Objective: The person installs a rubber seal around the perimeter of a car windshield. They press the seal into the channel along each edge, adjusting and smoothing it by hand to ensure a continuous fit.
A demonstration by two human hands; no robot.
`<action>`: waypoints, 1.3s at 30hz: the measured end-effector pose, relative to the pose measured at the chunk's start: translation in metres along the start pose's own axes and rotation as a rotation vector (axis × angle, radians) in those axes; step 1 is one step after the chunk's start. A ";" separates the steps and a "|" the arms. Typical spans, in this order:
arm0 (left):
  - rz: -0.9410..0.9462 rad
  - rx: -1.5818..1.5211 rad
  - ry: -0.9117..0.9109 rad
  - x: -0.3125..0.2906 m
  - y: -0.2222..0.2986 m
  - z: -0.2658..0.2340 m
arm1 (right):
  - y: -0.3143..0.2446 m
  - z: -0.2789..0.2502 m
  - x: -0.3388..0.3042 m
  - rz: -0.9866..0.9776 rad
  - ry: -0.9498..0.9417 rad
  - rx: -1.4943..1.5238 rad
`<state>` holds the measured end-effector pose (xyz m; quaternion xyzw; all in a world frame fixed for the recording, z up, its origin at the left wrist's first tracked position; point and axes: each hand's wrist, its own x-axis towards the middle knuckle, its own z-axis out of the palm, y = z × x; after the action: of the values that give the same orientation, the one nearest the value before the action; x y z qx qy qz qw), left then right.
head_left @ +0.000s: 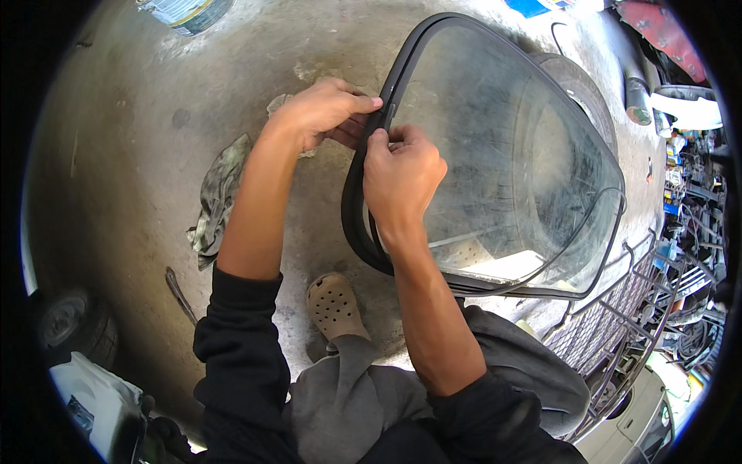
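A vehicle window glass (495, 139) with rounded corners leans in front of me, edged by a black rubber seal (354, 201). At its left edge my left hand (321, 112) grips the seal, thumb on top and fingers partly hidden beneath. Just below and to the right, my right hand (406, 174) is closed in a pinch on the seal's inner lip; its fingertips are mostly hidden. A thin black strip (568, 247) curves loosely over the lower right of the glass.
Behind the glass lies a tire (576, 85). A stained rag (220, 193) and a dark curved bar (180, 294) lie on the concrete to the left. A wheel (73, 321) stands lower left, a bucket (185, 15) at the top, a metal rack (610, 317) at right.
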<state>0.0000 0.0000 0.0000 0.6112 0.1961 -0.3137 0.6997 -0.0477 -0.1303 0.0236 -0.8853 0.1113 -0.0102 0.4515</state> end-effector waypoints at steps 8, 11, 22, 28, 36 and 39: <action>0.022 0.019 0.032 -0.009 -0.001 0.004 | -0.012 0.002 -0.007 -0.030 -0.030 -0.108; 0.058 0.038 0.060 -0.009 0.000 0.007 | -0.010 0.004 -0.005 -0.074 -0.012 -0.133; 0.032 0.155 0.075 0.004 -0.003 0.006 | -0.011 0.005 0.006 -0.133 -0.051 -0.164; 0.088 0.144 0.125 0.008 -0.007 0.011 | -0.006 0.007 0.009 -0.123 -0.083 -0.143; 0.148 0.131 0.083 -0.003 -0.004 0.015 | -0.007 0.004 0.008 -0.116 -0.133 -0.133; 0.114 0.109 0.086 -0.007 -0.008 0.013 | -0.005 -0.010 -0.018 -0.121 -0.159 -0.019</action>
<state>-0.0118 -0.0114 0.0015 0.6715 0.1735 -0.2568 0.6731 -0.0650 -0.1313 0.0349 -0.8926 0.0215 0.0336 0.4491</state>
